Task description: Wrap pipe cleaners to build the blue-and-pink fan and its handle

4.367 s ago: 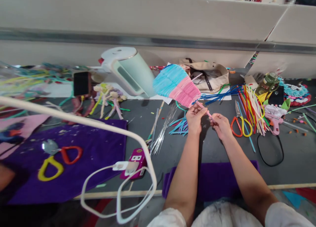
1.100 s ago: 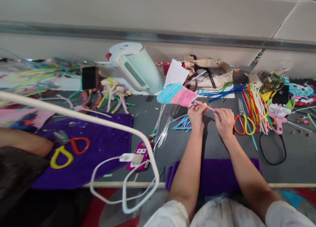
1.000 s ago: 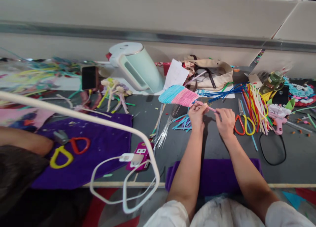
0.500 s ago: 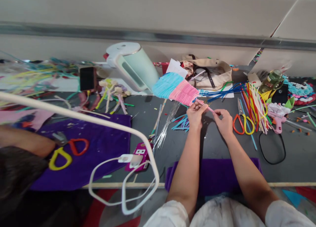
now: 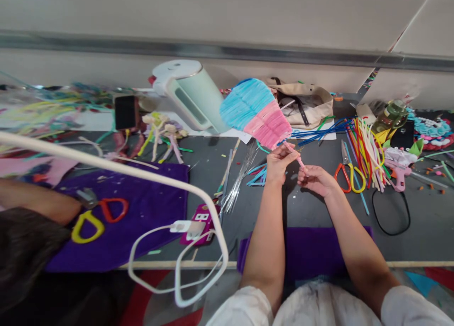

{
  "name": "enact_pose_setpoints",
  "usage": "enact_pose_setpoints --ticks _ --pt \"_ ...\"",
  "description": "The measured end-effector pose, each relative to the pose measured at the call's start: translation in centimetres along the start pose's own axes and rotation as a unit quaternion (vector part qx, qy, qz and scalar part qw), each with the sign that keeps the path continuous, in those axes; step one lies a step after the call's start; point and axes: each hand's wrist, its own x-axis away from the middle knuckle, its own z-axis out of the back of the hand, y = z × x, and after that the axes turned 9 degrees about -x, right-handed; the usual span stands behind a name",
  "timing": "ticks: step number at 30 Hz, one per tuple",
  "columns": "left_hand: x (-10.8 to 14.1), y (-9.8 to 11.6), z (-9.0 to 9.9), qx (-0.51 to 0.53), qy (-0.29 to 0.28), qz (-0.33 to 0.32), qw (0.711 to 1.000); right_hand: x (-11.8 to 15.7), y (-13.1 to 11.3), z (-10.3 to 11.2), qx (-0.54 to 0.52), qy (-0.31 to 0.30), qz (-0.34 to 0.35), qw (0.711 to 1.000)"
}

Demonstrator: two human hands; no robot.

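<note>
A fan-shaped piece (image 5: pixel 257 111) covered in fuzzy pipe cleaners, light blue above and pink below, is held tilted over the table. Its thin handle (image 5: pixel 293 151) is wrapped in pink. My left hand (image 5: pixel 279 163) is closed around the top of that handle, just under the pink part. At the handle's lower end, the fingers of my right hand (image 5: pixel 317 178) pinch the pink wrapping; the fingertips partly hide it. Red-and-yellow scissors (image 5: pixel 349 177) lie right of my right hand. Short blue pipe-cleaner pieces (image 5: pixel 257 175) are left of my left wrist.
A pale green kettle (image 5: pixel 193 97) stands behind, left of the fan shape. Colourful pipe cleaners (image 5: pixel 367 151) and a pink glue gun (image 5: pixel 399 172) lie at right. A white lamp arm (image 5: pixel 142 167) crosses the left side above a power strip (image 5: pixel 204 227). Another person's arm (image 5: pixel 39 201) is far left.
The fan-shaped piece has turned, showing its blue face more broadly and standing higher. My right hand has moved slightly left and down along the handle; my left hand keeps its hold.
</note>
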Motion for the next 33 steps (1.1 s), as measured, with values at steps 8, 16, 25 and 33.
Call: enact_pose_setpoints --ticks 8,16,25,33 --pt "-0.5 -0.2 -0.2 0.015 0.081 0.033 0.996 -0.1 0.3 -0.8 0.314 0.124 0.246 0.908" --pt "0.0 0.1 -1.1 0.013 0.114 0.036 0.993 0.4 0.5 -0.5 0.700 0.181 0.434 0.538" --pt "-0.1 -0.3 -1.1 0.001 0.111 0.015 0.994 0.5 0.5 -0.7 0.687 0.198 0.449 0.536" --pt "-0.3 -0.6 -0.7 0.003 0.087 0.006 0.996 -0.3 0.6 -0.8 0.318 0.217 0.316 0.867"
